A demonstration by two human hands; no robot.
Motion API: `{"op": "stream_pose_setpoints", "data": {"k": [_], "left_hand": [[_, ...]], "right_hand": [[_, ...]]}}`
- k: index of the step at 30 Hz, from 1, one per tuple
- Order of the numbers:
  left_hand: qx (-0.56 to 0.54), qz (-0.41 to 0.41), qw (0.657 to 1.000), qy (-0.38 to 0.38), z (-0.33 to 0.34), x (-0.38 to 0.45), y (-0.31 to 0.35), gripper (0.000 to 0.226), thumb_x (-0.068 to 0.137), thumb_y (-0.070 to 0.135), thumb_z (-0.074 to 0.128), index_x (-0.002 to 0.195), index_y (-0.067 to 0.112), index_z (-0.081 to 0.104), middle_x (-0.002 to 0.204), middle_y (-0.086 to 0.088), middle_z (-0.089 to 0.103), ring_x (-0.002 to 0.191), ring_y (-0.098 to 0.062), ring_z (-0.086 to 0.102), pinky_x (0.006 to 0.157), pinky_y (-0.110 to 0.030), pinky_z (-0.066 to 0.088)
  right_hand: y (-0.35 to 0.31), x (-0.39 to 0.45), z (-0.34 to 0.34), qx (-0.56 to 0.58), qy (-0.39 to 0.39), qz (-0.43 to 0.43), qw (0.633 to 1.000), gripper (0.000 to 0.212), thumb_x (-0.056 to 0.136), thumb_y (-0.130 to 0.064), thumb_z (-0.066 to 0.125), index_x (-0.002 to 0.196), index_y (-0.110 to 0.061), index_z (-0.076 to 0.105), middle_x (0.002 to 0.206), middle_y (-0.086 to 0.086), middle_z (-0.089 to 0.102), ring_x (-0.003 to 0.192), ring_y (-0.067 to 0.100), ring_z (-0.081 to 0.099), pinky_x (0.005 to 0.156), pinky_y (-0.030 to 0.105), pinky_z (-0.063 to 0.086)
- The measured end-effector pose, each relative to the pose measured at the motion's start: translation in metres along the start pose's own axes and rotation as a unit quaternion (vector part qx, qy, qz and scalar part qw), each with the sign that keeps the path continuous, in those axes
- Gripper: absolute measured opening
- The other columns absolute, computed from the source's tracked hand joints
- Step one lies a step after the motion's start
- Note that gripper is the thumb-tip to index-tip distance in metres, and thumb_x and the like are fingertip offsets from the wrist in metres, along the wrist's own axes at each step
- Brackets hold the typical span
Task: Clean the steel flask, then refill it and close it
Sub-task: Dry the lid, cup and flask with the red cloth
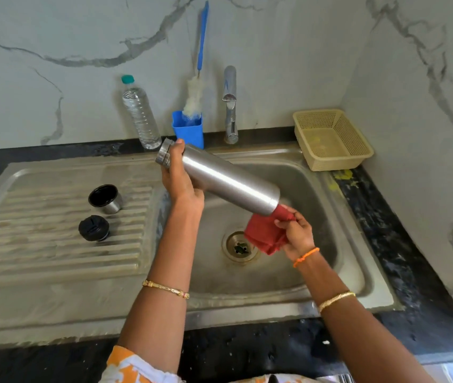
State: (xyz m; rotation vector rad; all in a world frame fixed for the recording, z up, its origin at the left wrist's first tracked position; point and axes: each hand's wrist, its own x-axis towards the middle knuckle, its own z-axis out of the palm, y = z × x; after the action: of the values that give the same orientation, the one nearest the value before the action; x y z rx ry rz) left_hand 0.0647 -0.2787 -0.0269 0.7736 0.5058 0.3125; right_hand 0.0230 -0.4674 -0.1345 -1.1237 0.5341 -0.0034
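- Head view: flask (pixel 228 181) held tilted over the sink (pixel 316 194), open mouth up-left, base down-right.
- Left hand (pixel 179 175) wrapped round the flask just below the neck.
- Right hand (pixel 297 233) pinched on a red cloth (pixel 265 234), pressed against the flask's base.
- Judged as the outside wipe, the cleaning step near its end; refill and closing not yet done.
- Next move likely called for the flask upright, then water from the bottle (pixel 139 114) or tap (pixel 230 103).
- Cup (pixel 105 199) and stopper (pixel 93 228) left on the drainboard, well apart from the flask.
- No readable brand, label or writing anywhere.
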Motion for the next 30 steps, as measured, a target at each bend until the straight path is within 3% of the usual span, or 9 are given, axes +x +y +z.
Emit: {"op": "stream_pose_setpoints", "data": {"k": [4,6,9,11,14,18,21,26,30], "left_hand": [[0.003,-0.024,1.000,-0.013,-0.010,0.002,0.000,0.051,0.072,0.032,0.077,0.118,0.014,0.062,0.104,-0.011,0.068,0.098,-0.026,0.067,0.085,-0.042,0.057],[0.000,-0.025,1.000,-0.018,-0.016,0.005,0.004,0.047,0.077,0.032,0.074,0.119,0.014,0.060,0.106,-0.011,0.068,0.102,-0.026,0.066,0.081,-0.039,0.059],[0.023,0.016,0.999,-0.027,-0.021,0.013,0.009,0.036,0.078,0.025,0.074,0.111,0.016,0.062,0.099,-0.007,0.066,0.091,-0.019,0.066,0.076,-0.034,0.057],[0.062,0.054,0.996,-0.035,-0.020,0.012,0.007,0.021,0.082,0.017,0.072,0.101,0.019,0.062,0.089,-0.001,0.066,0.081,-0.013,0.065,0.077,-0.034,0.054],[0.077,0.078,0.993,-0.049,-0.018,0.011,0.007,0.019,0.081,0.014,0.073,0.095,0.022,0.063,0.082,0.004,0.066,0.075,-0.010,0.064,0.075,-0.032,0.053],[0.065,0.058,0.995,-0.055,-0.016,0.009,0.012,0.029,0.072,0.022,0.076,0.097,0.021,0.063,0.086,-0.001,0.066,0.082,-0.015,0.064,0.080,-0.036,0.053],[0.044,0.029,0.996,-0.068,-0.012,0.000,0.009,0.043,0.066,0.027,0.074,0.106,0.017,0.062,0.096,-0.008,0.065,0.089,-0.021,0.064,0.084,-0.041,0.054],[0.084,0.105,0.988,-0.074,-0.002,-0.010,0.003,0.028,0.066,0.022,0.075,0.092,0.019,0.063,0.078,0.005,0.067,0.078,-0.013,0.062,0.078,-0.034,0.051],[0.190,0.165,0.962,-0.101,-0.010,-0.007,-0.003,0.026,0.073,0.017,0.078,0.091,0.024,0.061,0.077,0.013,0.065,0.073,-0.002,0.061,0.075,-0.023,0.049]], "right_hand": [[-0.011,0.010,-0.008,0.070,-0.172,0.125,0.975,0.053,0.075,0.013,0.049,0.126,-0.002,0.051,0.120,0.023,0.059,0.099,0.034,0.062,0.083,0.048,0.053],[-0.017,0.012,-0.011,0.065,-0.194,0.140,0.969,0.055,0.075,0.011,0.051,0.127,-0.006,0.050,0.116,0.021,0.060,0.092,0.031,0.065,0.084,0.050,0.052],[-0.026,0.016,-0.010,0.003,-0.210,0.127,0.969,0.050,0.082,0.017,0.046,0.127,-0.005,0.050,0.101,0.014,0.065,0.081,0.024,0.067,0.076,0.040,0.057],[-0.031,0.017,-0.007,-0.040,-0.218,0.119,0.968,0.046,0.083,0.018,0.045,0.124,-0.003,0.052,0.100,0.013,0.063,0.083,0.024,0.064,0.074,0.036,0.057],[-0.034,0.015,-0.005,-0.049,-0.211,0.123,0.968,0.039,0.084,0.019,0.045,0.111,-0.007,0.057,0.097,0.012,0.063,0.081,0.022,0.064,0.072,0.035,0.057],[-0.024,0.014,-0.008,-0.024,-0.216,0.128,0.968,0.041,0.082,0.020,0.045,0.108,-0.009,0.059,0.093,0.010,0.068,0.083,0.023,0.066,0.080,0.040,0.055],[-0.019,0.008,0.001,-0.037,-0.215,0.123,0.968,0.046,0.081,0.024,0.039,0.104,-0.010,0.060,0.092,0.010,0.065,0.081,0.022,0.065,0.072,0.034,0.058],[-0.026,0.001,0.002,-0.071,-0.175,0.128,0.974,0.047,0.083,0.022,0.040,0.119,-0.004,0.056,0.095,0.011,0.063,0.084,0.025,0.061,0.063,0.032,0.059],[-0.057,-0.009,-0.015,-0.026,-0.155,0.104,0.982,0.035,0.085,0.017,0.045,0.105,-0.008,0.059,0.090,0.009,0.064,0.080,0.022,0.063,0.064,0.033,0.059]]}}
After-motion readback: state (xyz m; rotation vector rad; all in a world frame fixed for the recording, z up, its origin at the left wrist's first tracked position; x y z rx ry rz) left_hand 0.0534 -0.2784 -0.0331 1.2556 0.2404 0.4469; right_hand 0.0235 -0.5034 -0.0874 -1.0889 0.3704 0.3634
